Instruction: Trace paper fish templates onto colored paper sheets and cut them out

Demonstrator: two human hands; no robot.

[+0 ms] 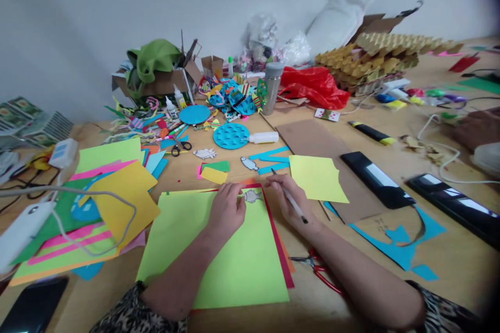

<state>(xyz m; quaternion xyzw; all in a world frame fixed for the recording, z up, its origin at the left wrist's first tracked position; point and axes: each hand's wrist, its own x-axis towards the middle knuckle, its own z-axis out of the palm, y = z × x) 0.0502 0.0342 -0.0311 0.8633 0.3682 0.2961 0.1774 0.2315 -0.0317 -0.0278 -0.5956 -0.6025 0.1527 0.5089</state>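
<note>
My left hand (228,205) rests on the large lime-green paper sheet (230,265), fingers curled at the edge of a small grey-and-white fish cutout (253,196) and holding it down near the sheet's top right corner. In my right hand (288,193) is a pencil (292,201), its dark tip pointing away from me, off the paper. Red and orange sheets peek out beneath the green one. Two more fish cutouts, one on the left (205,153) and one by the blue strips (249,164), lie beyond my hands. Red-handled pliers (316,268) sit under my right forearm.
Coloured papers (125,197) and a white cable are on the left. Beyond are black scissors (180,146), a glue bottle (264,138), a blue disc (230,136) and a grey flask (272,88). Cardboard (312,140), a yellow-black cutter (372,132) and another person's hand (478,130) are right.
</note>
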